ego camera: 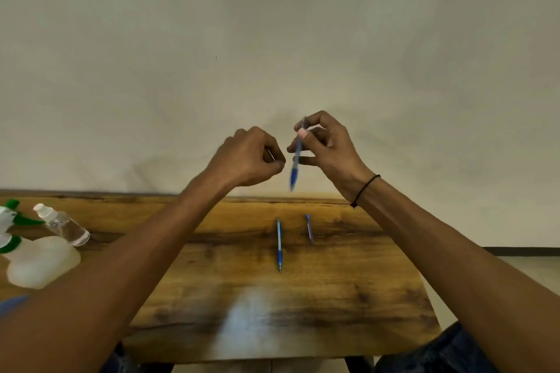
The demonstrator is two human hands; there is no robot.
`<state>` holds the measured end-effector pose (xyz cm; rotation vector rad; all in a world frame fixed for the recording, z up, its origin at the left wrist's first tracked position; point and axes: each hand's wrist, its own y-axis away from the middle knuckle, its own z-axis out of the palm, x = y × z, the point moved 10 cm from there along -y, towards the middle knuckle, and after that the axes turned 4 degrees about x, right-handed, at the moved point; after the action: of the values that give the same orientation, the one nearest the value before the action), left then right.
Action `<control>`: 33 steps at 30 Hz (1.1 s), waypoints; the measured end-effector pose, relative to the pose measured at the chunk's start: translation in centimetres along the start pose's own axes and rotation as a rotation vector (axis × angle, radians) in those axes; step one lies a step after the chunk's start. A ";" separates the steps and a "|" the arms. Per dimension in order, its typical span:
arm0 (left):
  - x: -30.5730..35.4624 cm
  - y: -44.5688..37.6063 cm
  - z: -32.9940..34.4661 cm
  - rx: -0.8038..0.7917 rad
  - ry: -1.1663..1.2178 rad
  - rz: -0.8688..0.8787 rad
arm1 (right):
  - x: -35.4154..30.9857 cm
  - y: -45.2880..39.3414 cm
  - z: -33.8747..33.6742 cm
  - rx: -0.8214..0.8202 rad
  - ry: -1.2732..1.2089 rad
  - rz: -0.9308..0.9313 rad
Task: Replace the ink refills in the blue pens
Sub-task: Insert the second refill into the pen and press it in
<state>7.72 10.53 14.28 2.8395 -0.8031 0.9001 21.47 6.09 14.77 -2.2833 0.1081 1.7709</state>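
My right hand [325, 145] is raised above the far edge of the table and grips a blue pen [295, 165] that hangs almost upright, blurred, its blue grip end pointing down. My left hand [251, 157] is just to the left of it, fingers curled closed; something thin and pale shows between them, too small to tell what. On the wooden table [348, 297] lie a second blue pen [279, 247], tip toward me, and a shorter blue and purple pen piece [309, 228] to its right.
At the table's left stand a small clear bottle with a white cap [62, 224], a pale translucent spray bottle [39, 260] and green-and-white spray heads [12, 215]. A plain wall rises behind the table. My knees show under the near edge.
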 end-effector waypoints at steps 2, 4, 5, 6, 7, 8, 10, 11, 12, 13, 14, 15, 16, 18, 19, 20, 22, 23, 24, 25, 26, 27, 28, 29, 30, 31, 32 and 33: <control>0.2 -0.1 -1.4 -0.026 -0.003 -0.001 | -1.0 0.2 0.0 0.034 -0.151 0.030; 0.3 -0.1 -2.2 -0.042 0.011 -0.005 | -1.7 0.3 0.2 0.055 -0.308 0.071; 0.3 -0.1 -2.5 -0.035 0.028 -0.009 | -1.9 0.4 0.4 0.061 -0.407 0.105; 0.3 0.0 -2.6 -0.025 0.049 -0.013 | -2.0 0.4 0.6 0.063 -0.510 0.147; 0.3 0.0 -2.6 -0.018 0.065 -0.017 | -2.1 0.5 0.9 0.057 -0.595 0.188; 0.4 0.0 -2.5 -0.016 0.071 -0.016 | -2.2 0.5 1.2 0.046 -0.650 0.223; 0.5 0.0 -2.3 -0.019 0.057 -0.005 | -2.5 0.5 1.5 0.035 -0.691 0.261; 0.5 -0.1 -2.2 -0.020 0.049 -0.002 | -2.6 0.5 1.5 0.039 -0.707 0.271; 0.3 -0.1 -2.3 -0.019 0.042 -0.001 | -2.7 0.4 1.7 0.044 -0.727 0.279; 0.1 -0.1 -2.3 -0.015 0.032 -0.001 | -2.9 0.5 1.8 0.045 -0.746 0.286; -0.2 -0.1 -2.4 -0.010 0.021 -0.003 | -3.1 0.5 2.0 0.041 -0.764 0.290; -0.4 -0.1 -2.5 -0.005 0.009 -0.004 | -3.3 0.5 2.1 0.036 -0.778 0.291; -0.6 -0.1 -2.6 -0.001 0.002 -0.003 | -3.5 0.6 2.3 0.030 -0.784 0.291; -0.9 -0.2 -2.8 0.007 -0.004 -0.003 | -4.0 0.7 2.4 0.023 -0.781 0.294; -1.0 -0.2 -2.9 0.012 -0.009 -0.002 | -4.2 0.7 2.5 0.023 -0.775 0.295; -1.1 -0.3 -2.9 0.016 -0.013 0.000 | -4.4 0.8 2.5 0.025 -0.770 0.294; -1.1 -0.4 -2.9 0.018 -0.017 0.002 | -4.8 0.8 2.6 0.027 -0.767 0.288; -1.1 -0.4 -2.8 0.016 -0.018 0.002 | -5.0 0.8 2.7 0.024 -0.764 0.283; -1.0 -0.4 -2.8 0.014 -0.019 0.004 | -5.2 0.8 2.8 0.019 -0.758 0.279; -1.0 -0.4 -2.7 0.012 -0.021 0.006 | -5.3 0.8 2.9 0.013 -0.749 0.275; -0.9 -0.4 -2.5 0.010 -0.022 0.008 | -5.4 0.9 3.0 0.007 -0.737 0.271; -0.9 -0.4 -2.3 0.008 -0.022 0.009 | -5.5 1.0 3.1 0.000 -0.725 0.267; -0.8 -0.4 -2.2 0.005 -0.019 0.010 | -5.6 1.0 3.1 -0.006 -0.714 0.262; -0.7 -0.4 -2.1 0.001 -0.016 0.010 | -5.8 1.1 3.1 -0.010 -0.704 0.257; -0.6 -0.4 -2.0 -0.004 -0.014 0.011 | -6.0 1.1 3.1 -0.012 -0.692 0.250; -0.4 -0.4 -1.9 -0.009 -0.013 0.011 | -6.2 1.1 3.0 -0.011 -0.680 0.244; -0.3 -0.4 -1.9 -0.013 -0.012 0.011 | -6.4 1.2 3.0 -0.011 -0.672 0.241; -0.2 -0.3 -1.9 -0.015 -0.012 0.011 | -6.6 1.2 3.0 -0.010 -0.672 0.239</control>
<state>6.72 11.33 15.77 2.8332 -0.8236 0.8758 16.68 5.02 20.19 -1.6114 0.2495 2.5578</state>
